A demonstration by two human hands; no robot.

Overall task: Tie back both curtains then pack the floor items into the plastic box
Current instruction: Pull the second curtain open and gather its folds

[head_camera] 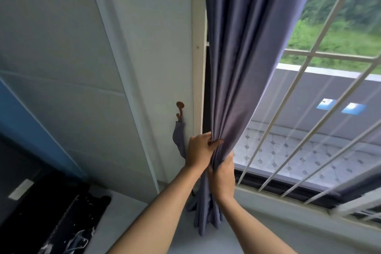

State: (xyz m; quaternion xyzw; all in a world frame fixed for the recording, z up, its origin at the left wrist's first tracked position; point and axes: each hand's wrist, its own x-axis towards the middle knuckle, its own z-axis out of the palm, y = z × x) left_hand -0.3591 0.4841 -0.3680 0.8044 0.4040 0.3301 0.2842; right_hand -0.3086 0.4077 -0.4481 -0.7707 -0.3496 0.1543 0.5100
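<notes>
Purple curtain (237,68) bunched in both hands (210,156).

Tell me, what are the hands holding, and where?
Both the left hand and right hand grip the purple curtain, bunched together low down near its bottom.

Just two bare forearms coming up from the bottom of the frame, left hand (199,148) and right hand (222,175), no sleeves, watch or rings showing.
</notes>
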